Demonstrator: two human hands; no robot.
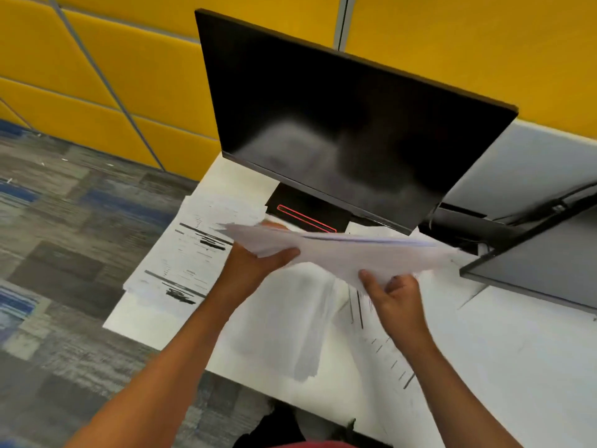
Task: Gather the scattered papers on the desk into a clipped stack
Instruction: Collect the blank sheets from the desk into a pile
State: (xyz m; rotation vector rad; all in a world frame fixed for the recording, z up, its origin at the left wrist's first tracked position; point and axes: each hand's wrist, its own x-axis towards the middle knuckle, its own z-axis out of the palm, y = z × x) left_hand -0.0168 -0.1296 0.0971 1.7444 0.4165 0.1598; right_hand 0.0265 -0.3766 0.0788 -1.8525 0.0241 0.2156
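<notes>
A loose bundle of white papers [342, 250] hangs in the air above the desk, blurred by motion. My left hand [258, 263] grips its left end, thumb on the near side. My right hand [392, 295] holds its lower right edge from beneath. Two printed sheets [190, 250] with black bars lie flat on the desk's left edge. Another sheet [381, 337] with printed lines lies on the desk under my right hand. No clip shows anywhere in view.
A white desk [504, 367] carries a dark monitor [339, 124] on a black stand with a red outline [307, 216]. A second screen's edge [533, 270] juts in at the right. Yellow wall panels stand behind, patterned carpet [64, 237] on the left.
</notes>
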